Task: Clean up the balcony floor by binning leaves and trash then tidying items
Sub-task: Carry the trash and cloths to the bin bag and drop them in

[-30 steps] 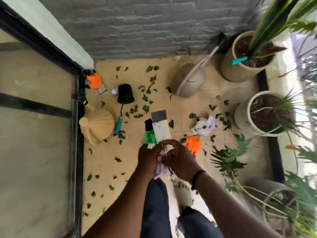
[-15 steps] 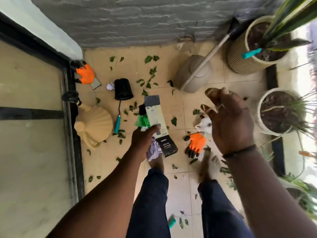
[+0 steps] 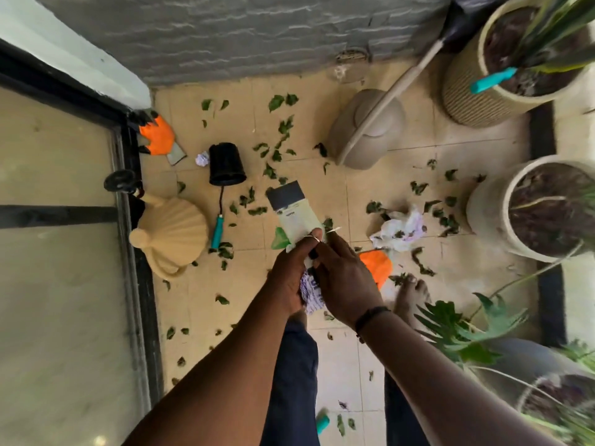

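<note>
Both hands meet mid-frame, w/ a bundle of trash between them. Left hand (image 3: 291,272) is curled round a flat card box (image 3: 294,210), dark at the top and pale green below, that sticks up toward the upper centre, plus a crumpled purple-white wrapper (image 3: 310,292) bunched under the palm. Right hand (image 3: 346,281) is pressed in beside it, fingers on the same bundle; whether it truly pinches or just steadies, can't tell.

Risk, imo: too many bits in one grasp. The wrapper hangs low and could slip out if the left hand loosens.

The beige swing-lid bin (image 3: 367,130) sits upper centre-right, a long handle (image 3: 396,94) leaning across its lid, so dropping stuff in may be blocked.

Leaves (image 3: 277,152) are strewn all over the tiles, a crumpled white bag (image 3: 401,231) centre-right, and an orange glove (image 3: 376,265) just beside the bare foot (image 3: 410,294): slip or trip hazard.
</note>
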